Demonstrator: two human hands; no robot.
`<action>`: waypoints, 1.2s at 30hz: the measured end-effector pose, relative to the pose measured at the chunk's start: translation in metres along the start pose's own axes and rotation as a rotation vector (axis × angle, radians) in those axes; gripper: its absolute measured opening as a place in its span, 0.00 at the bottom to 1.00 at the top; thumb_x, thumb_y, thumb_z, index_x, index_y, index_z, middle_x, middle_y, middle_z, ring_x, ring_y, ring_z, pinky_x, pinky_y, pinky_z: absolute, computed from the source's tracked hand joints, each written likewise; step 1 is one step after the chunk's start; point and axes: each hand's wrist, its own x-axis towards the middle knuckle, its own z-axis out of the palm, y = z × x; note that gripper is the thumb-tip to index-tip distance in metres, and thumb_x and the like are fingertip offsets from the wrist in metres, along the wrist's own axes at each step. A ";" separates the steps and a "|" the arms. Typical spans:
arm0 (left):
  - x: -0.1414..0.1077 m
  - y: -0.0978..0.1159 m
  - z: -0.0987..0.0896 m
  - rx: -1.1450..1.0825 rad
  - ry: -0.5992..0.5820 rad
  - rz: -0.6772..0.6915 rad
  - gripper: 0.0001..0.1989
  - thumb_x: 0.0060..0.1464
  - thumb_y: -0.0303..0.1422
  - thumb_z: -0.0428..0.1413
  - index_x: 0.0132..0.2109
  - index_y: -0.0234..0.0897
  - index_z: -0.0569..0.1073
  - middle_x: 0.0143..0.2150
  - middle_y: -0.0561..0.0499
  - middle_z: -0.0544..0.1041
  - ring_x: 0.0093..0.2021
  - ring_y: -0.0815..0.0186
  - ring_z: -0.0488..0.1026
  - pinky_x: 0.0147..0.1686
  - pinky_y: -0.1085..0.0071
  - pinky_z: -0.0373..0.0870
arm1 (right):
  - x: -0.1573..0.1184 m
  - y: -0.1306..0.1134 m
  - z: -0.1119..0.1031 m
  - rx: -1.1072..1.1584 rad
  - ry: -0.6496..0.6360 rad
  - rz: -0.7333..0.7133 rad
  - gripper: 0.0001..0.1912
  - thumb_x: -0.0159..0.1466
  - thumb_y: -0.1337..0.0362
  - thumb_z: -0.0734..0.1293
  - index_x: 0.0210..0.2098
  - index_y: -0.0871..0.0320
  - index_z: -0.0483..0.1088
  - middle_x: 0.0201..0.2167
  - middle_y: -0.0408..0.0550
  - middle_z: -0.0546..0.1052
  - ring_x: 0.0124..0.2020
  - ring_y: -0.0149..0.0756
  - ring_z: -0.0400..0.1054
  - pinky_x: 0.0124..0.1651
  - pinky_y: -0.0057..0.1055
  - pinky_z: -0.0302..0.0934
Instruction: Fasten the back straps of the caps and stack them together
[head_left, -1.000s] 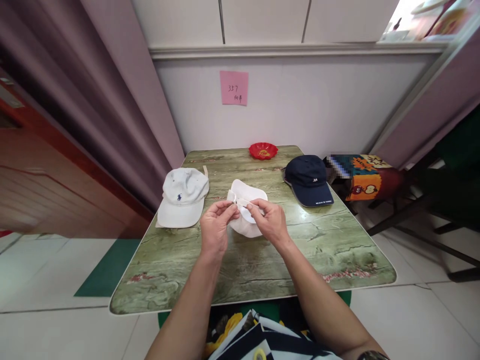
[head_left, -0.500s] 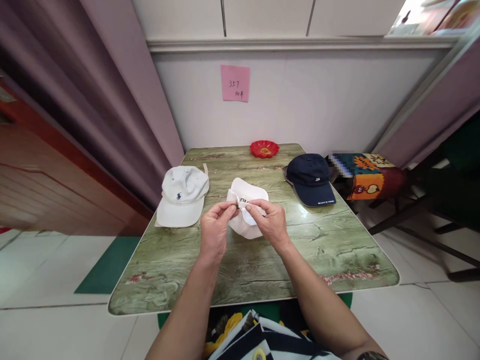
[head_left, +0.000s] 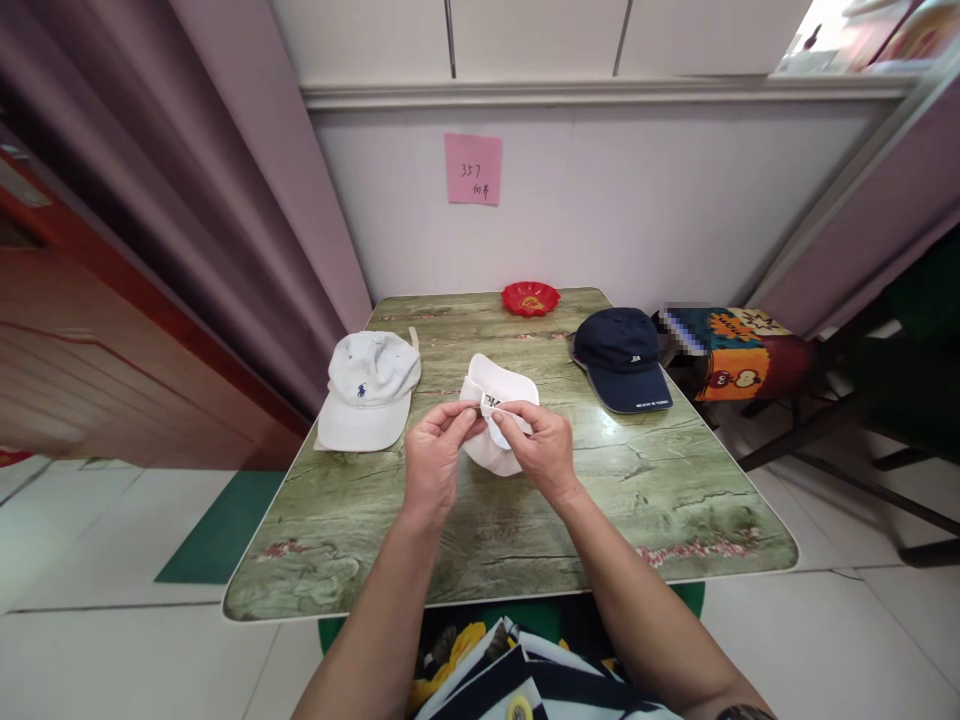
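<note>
A white cap [head_left: 491,462] with dark lettering rests in the middle of the table, its strap side toward me. My left hand [head_left: 436,450] pinches the strap area at the cap's left side, fingertips closed. From the right, my right hand [head_left: 541,445] pinches the white strap close to the left fingertips. A small buckle or fastener between the fingertips is too small to make out. Left of my hands lies a pale cap [head_left: 371,385] with a small blue logo. A navy cap [head_left: 621,355] with white marks sits at the right.
A red scalloped dish [head_left: 530,298] stands near the back edge of the green wood-patterned table [head_left: 510,560]. Behind it, a pink note [head_left: 473,170] is stuck to the wall. A stool with a colourful cover [head_left: 739,365] is right of the table.
My fingertips have shifted slightly at the strap, and the left end now looks drawn nearer to the right fingertips. The whole view has moved a little.
</note>
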 end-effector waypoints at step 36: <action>0.004 -0.004 -0.008 0.031 -0.061 -0.073 0.17 0.40 0.35 0.69 0.37 0.31 0.78 0.32 0.49 0.80 0.28 0.68 0.77 0.37 0.70 0.75 | 0.005 0.002 -0.026 -0.076 -0.200 0.042 0.11 0.61 0.56 0.67 0.37 0.54 0.78 0.27 0.41 0.79 0.26 0.33 0.70 0.30 0.27 0.56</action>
